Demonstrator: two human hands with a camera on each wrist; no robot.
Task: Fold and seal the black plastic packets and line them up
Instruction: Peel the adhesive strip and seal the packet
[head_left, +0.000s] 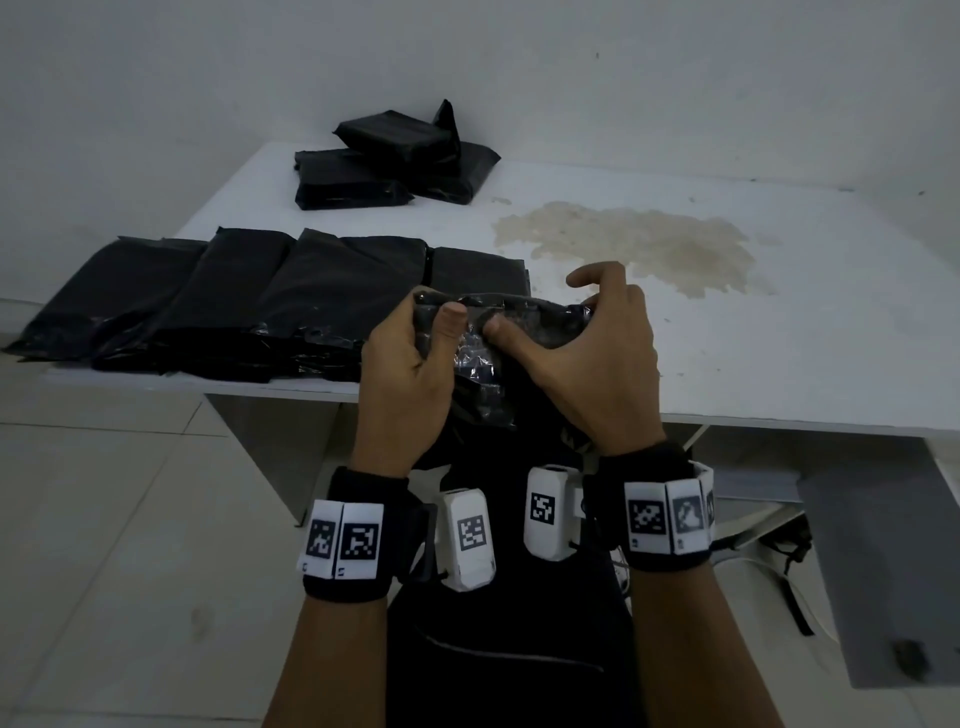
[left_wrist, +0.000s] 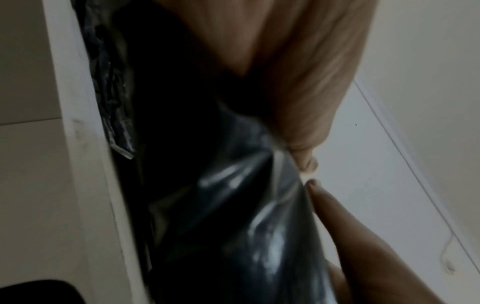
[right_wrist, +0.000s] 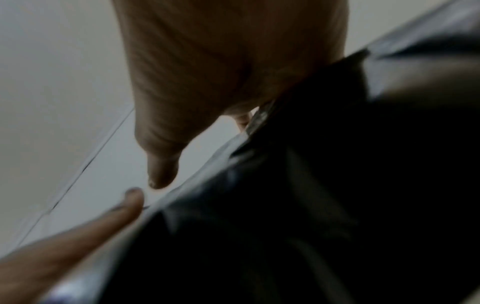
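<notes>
Both hands hold one black plastic packet above the table's near edge, in front of my body. My left hand grips its left side, thumb pressed on the folded top. My right hand grips the right side, thumb on the fold, index finger lifted free. The left wrist view shows the glossy packet pinched at its upper edge by my left hand. In the blurred right wrist view the packet fills the lower right, with my right hand at its edge.
Several black packets lie side by side in a row along the left of the white table. A loose pile of packets sits at the back by the wall. A brownish stain marks the tabletop. Tiled floor lies at the left.
</notes>
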